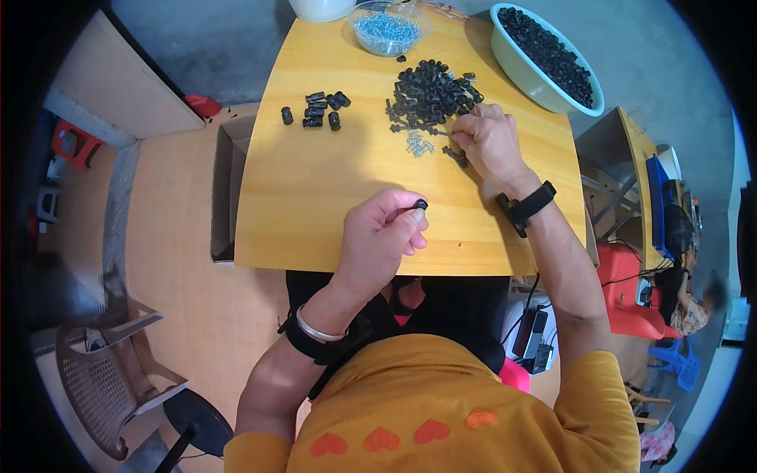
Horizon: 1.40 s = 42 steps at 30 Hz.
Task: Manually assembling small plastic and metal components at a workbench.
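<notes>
My left hand (384, 236), near the front of the table, is closed in a pinch around a small black plastic piece (420, 204) whose rounded end sticks out from the fingertips. Farther off to the right, my right hand (489, 142) pinches at a thin dark stemmed piece (440, 132) beside the pile of black plastic parts (434, 91); the fingers partly hide it. Small silver springs (418, 143) lie in front of that pile. Another dark stemmed piece (455, 156) lies next to the right hand. On the left are several black barrel-shaped pieces (315, 110), apart from the pile.
The yellow wooden table (300, 213) bears a clear bowl (386, 47) of bluish-silver small parts, a white container (322, 6) and a pale green basin (498, 47) full of black parts. A cardboard box (225, 189) stands at its left. Another person (690, 307) sits far right.
</notes>
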{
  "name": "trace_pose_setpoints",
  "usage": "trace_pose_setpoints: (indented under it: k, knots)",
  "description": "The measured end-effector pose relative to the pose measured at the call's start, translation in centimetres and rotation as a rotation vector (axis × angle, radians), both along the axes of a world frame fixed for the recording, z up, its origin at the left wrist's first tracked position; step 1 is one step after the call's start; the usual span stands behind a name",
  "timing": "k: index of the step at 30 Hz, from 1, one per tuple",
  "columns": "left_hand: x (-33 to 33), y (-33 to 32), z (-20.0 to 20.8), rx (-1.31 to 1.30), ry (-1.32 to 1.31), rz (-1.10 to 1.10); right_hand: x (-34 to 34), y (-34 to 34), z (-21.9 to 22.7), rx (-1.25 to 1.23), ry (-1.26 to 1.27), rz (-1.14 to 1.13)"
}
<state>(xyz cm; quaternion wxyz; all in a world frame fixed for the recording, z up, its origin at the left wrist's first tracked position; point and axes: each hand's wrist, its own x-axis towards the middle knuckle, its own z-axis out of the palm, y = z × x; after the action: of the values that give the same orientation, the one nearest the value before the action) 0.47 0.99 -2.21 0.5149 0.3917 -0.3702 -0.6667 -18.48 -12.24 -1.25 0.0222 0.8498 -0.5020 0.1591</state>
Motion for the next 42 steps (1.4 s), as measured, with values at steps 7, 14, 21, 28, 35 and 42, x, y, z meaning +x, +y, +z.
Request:
trace_pose_setpoints:
  k: [7, 14, 21, 28, 35, 42]
  knots:
    - [-0.5, 0.9, 0.7, 0.029, 0.093, 0.008, 1.1, 5.1, 3.3, 0.472, -0.768, -0.038]
    - [-1.5, 1.6, 1.8, 0.003, 0.198, -0.029, 2.4, 11.4, 3.8, 0.385, -0.999, 0.138]
    - [-1.5, 1.9, 2.3, -0.092, 0.124, 0.001, 2.8, 12.1, 4.0, 0.159, -0.919, 0.202]
    - [-1.3, 1.9, 2.4, -0.087, 0.064, 0.014, 3.0, 12.3, 4.2, 0.122, -0.832, 0.214]
    - [-1.5, 1.8, 2.2, -0.096, 0.051, 0.058, 3.2, 12.1, 3.9, 0.128, -0.825, 0.215]
    - [-1.7, 1.8, 1.8, -0.087, 0.014, 0.072, 3.4, 12.4, 4.0, 0.049, -0.713, 0.204]
